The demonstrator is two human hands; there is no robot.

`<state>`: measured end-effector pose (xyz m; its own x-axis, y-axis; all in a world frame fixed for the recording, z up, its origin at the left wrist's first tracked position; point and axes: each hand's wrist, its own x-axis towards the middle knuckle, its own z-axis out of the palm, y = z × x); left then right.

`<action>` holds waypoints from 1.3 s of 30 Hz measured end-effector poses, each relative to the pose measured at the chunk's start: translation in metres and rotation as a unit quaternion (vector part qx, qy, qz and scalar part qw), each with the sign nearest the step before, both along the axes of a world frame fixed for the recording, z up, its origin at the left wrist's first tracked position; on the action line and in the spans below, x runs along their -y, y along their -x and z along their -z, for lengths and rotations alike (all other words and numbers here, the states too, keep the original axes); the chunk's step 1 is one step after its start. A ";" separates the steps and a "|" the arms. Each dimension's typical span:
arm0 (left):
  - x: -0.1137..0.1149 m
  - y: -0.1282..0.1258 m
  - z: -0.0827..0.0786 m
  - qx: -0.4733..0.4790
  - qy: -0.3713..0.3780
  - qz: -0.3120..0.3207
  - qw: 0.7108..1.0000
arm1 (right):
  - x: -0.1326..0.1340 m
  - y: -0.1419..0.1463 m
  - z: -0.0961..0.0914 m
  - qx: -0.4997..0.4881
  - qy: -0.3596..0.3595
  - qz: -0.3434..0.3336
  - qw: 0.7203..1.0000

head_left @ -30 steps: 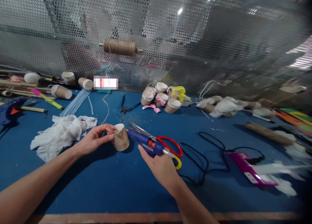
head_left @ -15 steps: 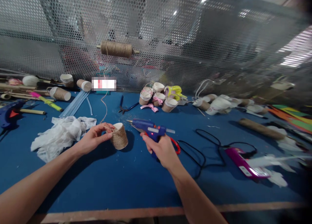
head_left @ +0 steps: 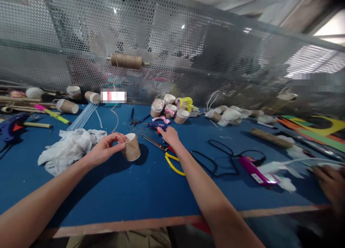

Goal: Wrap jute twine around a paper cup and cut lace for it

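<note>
My left hand [head_left: 111, 146] pinches the rim of a small cup wrapped in jute twine [head_left: 131, 149], which stands tilted on the blue table. A loose strand of twine [head_left: 115, 119] runs from that hand up toward the twine spool [head_left: 126, 60] on the mesh wall. Farther forward, my right hand [head_left: 170, 136] is closed around a blue glue gun [head_left: 156, 125], its nozzle pointing left. Below the right hand lie scissors with yellow and red handles [head_left: 172, 164], partly hidden by my forearm. Pliers [head_left: 137, 122] rest just left of the nozzle.
Several decorated cups [head_left: 182, 116] stand at the back, by a pink bow [head_left: 163, 119]. White lace [head_left: 72, 147] is heaped left of my left hand. A black cord [head_left: 223, 174] leads to a purple power strip [head_left: 257, 171]. Another person's hand [head_left: 330, 181] is at the right edge.
My right hand has carried the glue gun forward, away from me, uncovering the scissors. My left hand keeps its hold on the cup. The view has shifted, and another person's hand now shows at right.
</note>
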<state>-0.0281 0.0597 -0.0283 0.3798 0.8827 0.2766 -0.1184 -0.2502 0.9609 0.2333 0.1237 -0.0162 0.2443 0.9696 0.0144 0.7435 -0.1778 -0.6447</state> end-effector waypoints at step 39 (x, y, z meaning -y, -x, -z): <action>0.021 -0.007 -0.019 0.066 0.104 0.096 0.988 | 0.088 0.056 -0.034 -0.209 -0.102 -0.267 0.935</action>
<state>-0.0210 0.0385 -0.0093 0.5183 0.8411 0.1546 -0.2725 -0.0089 0.9621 0.1769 0.0352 0.0175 -0.2482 0.9423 0.2245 0.3666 0.3059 -0.8786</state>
